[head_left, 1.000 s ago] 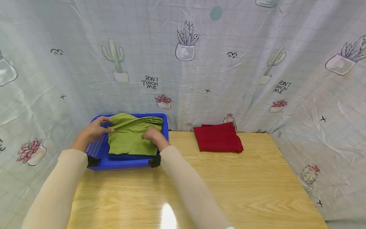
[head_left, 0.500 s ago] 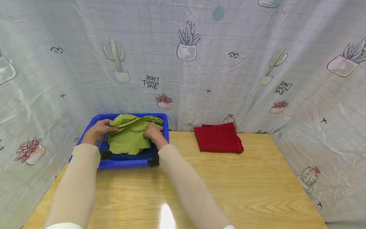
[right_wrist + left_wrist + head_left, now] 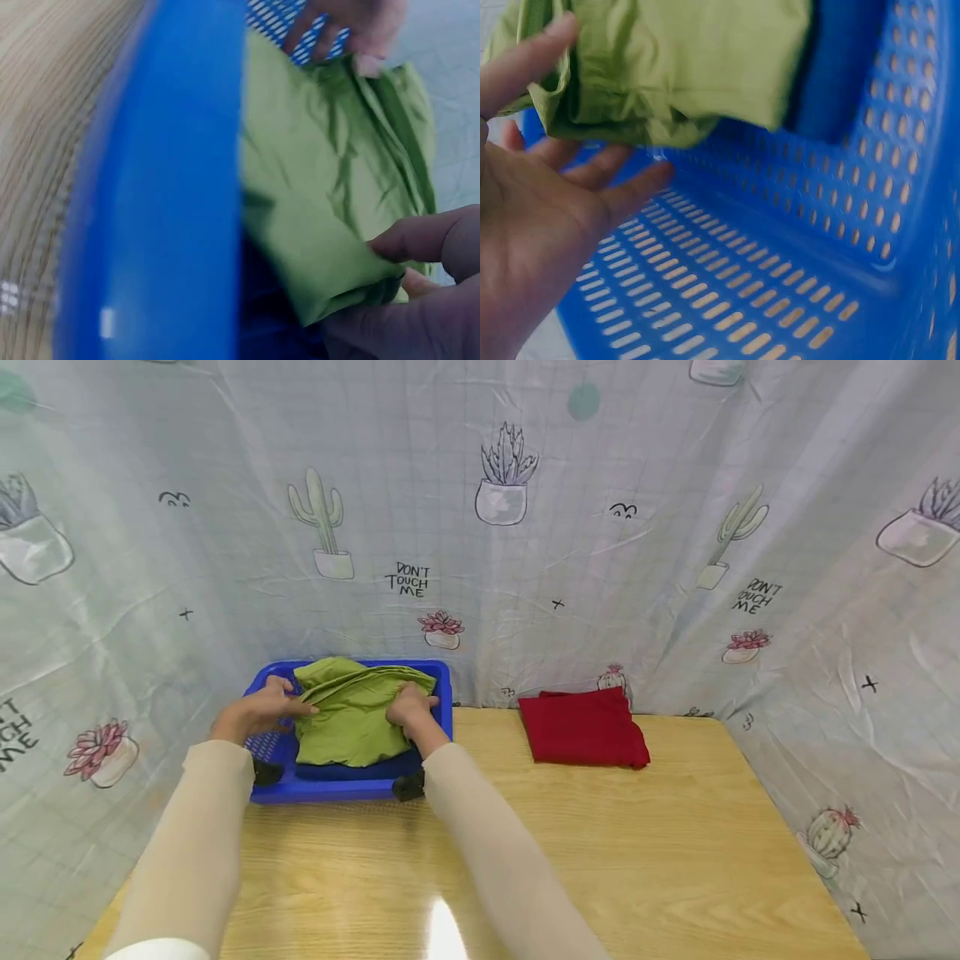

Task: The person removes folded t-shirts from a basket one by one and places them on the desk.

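Note:
A folded olive-green garment [image 3: 352, 718] lies in the blue plastic basket [image 3: 322, 791], over dark blue cloth [image 3: 348, 771]. My right hand [image 3: 412, 708] is at the garment's right side; in the right wrist view its thumb and fingers [image 3: 416, 236] pinch the near corner. At the garment's left edge is my left hand [image 3: 262, 706]. The left wrist view shows its thumb [image 3: 532, 60] against the green fabric, while the other fingers [image 3: 630, 191] stretch out, spread, below the cloth. The garment's far edge has a raised fold.
A folded red cloth [image 3: 585, 727] lies on the wooden table [image 3: 637, 843], right of the basket. Behind and at both sides hangs a patterned curtain [image 3: 555, 560]. The slotted basket wall [image 3: 727, 300] is close to my left hand.
My right hand has moved up and to the right along the garment and now pinches its edge. The garment's near right corner, lifted half a second ago, lies flatter. The head view has shifted slightly.

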